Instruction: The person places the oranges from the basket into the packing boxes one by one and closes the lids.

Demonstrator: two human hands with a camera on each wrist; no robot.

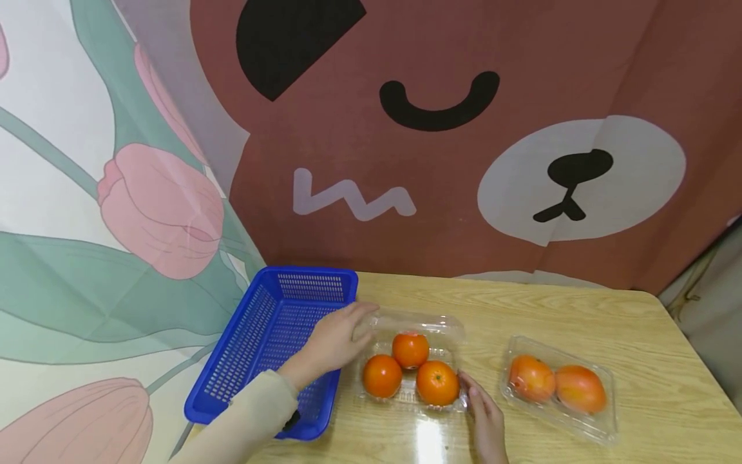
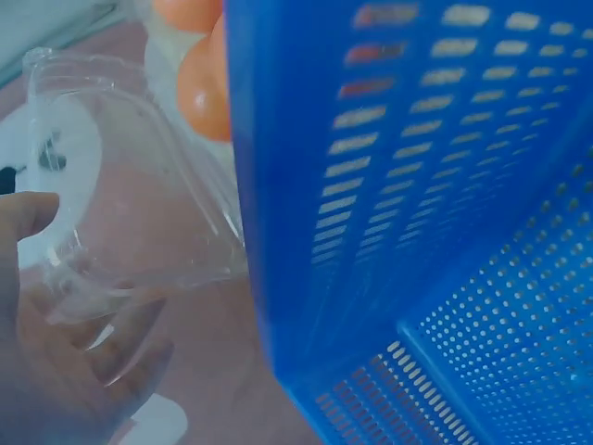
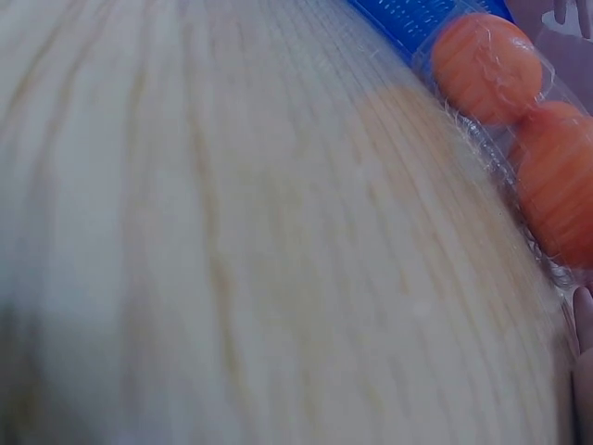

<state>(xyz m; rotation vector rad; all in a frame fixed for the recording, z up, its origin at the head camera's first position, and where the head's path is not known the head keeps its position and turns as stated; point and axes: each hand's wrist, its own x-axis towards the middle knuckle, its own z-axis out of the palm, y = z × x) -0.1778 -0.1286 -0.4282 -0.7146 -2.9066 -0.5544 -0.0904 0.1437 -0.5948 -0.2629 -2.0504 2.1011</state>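
In the head view, a clear plastic clamshell box (image 1: pixel 406 401) stands on the table with its lid (image 1: pixel 417 320) raised at the back. Three glossy round orange fruits (image 1: pixel 437 383) sit inside; their exact kind is unclear. My left hand (image 1: pixel 339 338) reaches over the blue basket's edge to the lid's left end. The left wrist view shows that hand (image 2: pixel 65 362) with thumb and fingers spread beside the clear lid (image 2: pixel 139 185). My right hand (image 1: pixel 485 415) touches the box's front right corner with extended fingers. Only its fingertips (image 3: pixel 583 320) show in the right wrist view.
A blue perforated plastic basket (image 1: pixel 346 290) stands left of the box. On the right lies a closed clear box (image 1: pixel 605 419) with two orange-red fruits (image 1: pixel 580 388). A cloth (image 1: pixel 440 232) printed with a bear hangs behind the wooden table (image 1: pixel 655 361); a tulip-patterned cloth (image 1: pixel 162 212) hangs left.
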